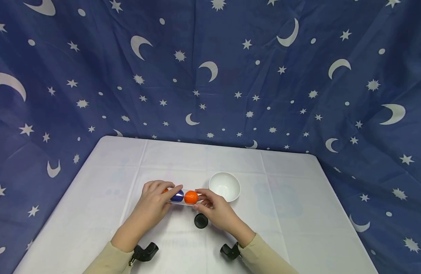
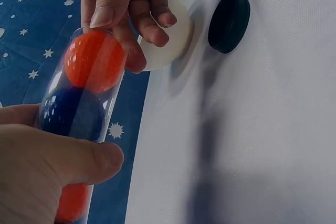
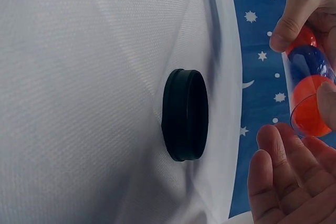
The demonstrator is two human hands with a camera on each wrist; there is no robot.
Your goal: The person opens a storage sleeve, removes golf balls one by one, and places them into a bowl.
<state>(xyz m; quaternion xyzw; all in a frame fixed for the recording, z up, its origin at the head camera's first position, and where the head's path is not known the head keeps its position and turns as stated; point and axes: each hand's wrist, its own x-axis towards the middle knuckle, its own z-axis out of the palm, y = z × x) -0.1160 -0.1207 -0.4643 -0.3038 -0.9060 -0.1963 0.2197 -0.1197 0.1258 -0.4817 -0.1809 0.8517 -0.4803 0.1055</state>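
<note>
While a black cap [image 1: 201, 220] lies on the white tablecloth [image 1: 306, 228], beyond it the left hand [image 1: 154, 202] grips a clear ball-filled tube [image 1: 182, 203] and the right hand [image 1: 214, 207] pinches its end; farther, a white bowl [image 1: 225, 186], tinted patches [image 1: 280, 198] too faint to make out, and a navy moon-and-star curtain [image 1: 231, 45].

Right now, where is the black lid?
In the head view, the black lid lies on the white table, just left of the right hand and on the near side of the clear tube.
</note>
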